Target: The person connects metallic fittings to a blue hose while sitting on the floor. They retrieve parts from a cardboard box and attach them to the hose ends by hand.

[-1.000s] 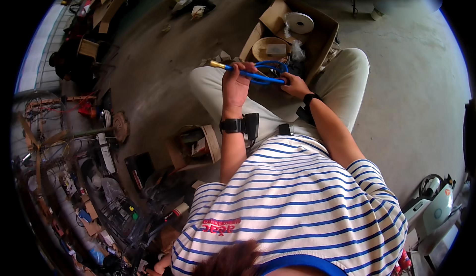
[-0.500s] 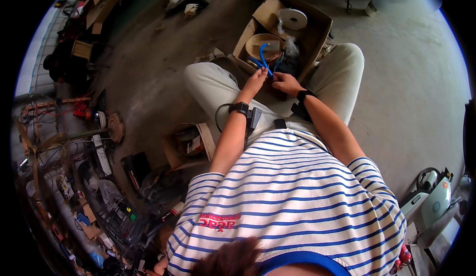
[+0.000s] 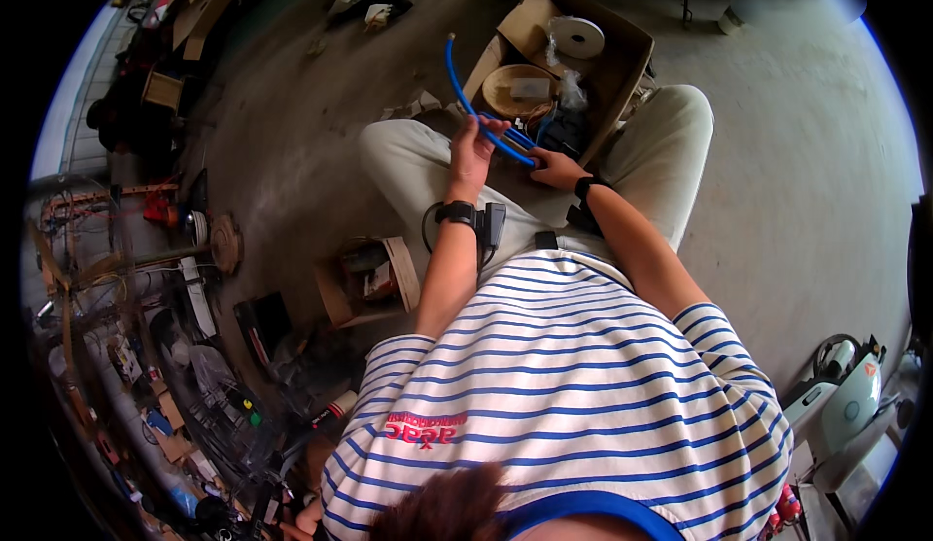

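Observation:
A thick blue cable curves up and to the left over the near edge of a cardboard box, its far tip brownish. My left hand has its thumb and fingers closed round the middle of the cable. Farther right, my right hand pinches the cable's other end. Another blue length lies alongside, between the hands; whether it belongs to the same cable I cannot tell. Both hands are above my lap, between my spread knees.
The open cardboard box in front holds a white spool, a round wooden-looking tray, clear plastic and dark items. A smaller carton stands by my left hip. Cluttered tools and parts fill the left side. Pale machine parts stand at the lower right.
My left hand has moved left and turned palm-up, drawing part of the blue cable out to the left. My right hand stays nearly in place, slightly lower.

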Available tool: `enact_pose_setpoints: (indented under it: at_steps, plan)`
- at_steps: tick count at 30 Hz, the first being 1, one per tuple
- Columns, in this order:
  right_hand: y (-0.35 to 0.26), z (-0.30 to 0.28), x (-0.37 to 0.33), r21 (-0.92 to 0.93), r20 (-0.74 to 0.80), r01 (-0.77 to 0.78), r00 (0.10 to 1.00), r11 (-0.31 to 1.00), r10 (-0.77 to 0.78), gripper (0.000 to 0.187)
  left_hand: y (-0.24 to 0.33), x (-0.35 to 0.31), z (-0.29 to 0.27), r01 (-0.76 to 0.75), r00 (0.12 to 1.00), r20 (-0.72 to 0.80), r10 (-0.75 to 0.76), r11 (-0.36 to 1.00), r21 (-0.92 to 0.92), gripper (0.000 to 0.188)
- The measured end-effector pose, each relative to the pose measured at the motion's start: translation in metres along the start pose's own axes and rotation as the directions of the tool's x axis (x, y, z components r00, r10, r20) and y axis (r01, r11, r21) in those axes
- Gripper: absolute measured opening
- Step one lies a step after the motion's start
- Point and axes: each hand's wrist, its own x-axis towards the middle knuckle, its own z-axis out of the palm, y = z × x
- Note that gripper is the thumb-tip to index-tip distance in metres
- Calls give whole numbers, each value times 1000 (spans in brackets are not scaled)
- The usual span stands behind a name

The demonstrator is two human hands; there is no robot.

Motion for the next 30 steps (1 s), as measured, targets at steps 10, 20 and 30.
enact_pose_setpoints:
  at_steps: [10,20,30]
  plan:
    - [6,-6,1,2,26,1,1000,1000,-1,44,-18,-3,12,281,960,-120,-255,889,362,36]
    - [-10,-2,-1,249,-43,82,996,965,-73,41,-30,3,-14,315,942,-128,-310,690,651,26]
    - [10,0,2,91,20,-17,1000,996,15,43,10,-4,-3,83,994,-51,-92,983,-163,27]
